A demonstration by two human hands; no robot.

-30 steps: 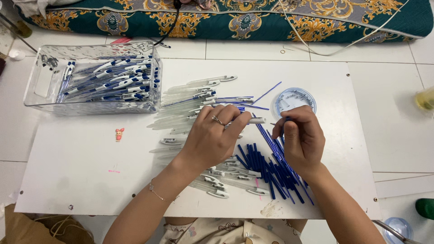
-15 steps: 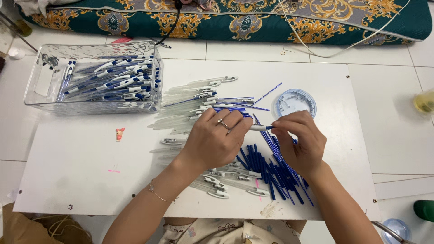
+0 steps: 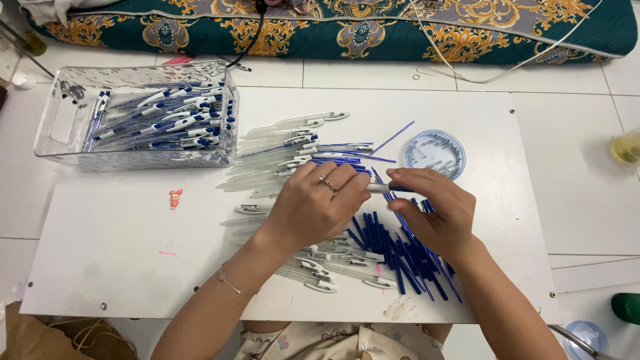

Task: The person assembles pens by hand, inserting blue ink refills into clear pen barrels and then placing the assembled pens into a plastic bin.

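Lying crosswise between hands: pen barrel [image 3: 377,189]

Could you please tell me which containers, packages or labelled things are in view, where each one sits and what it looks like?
Clear plastic bin: board's far left corner, rectangular, holding white-and-blue pens.
Round lid: beyond the right hand, pale blue, shallow, holding small parts.
Sticker: on the white board, left of the left hand, small, pink-red figure.
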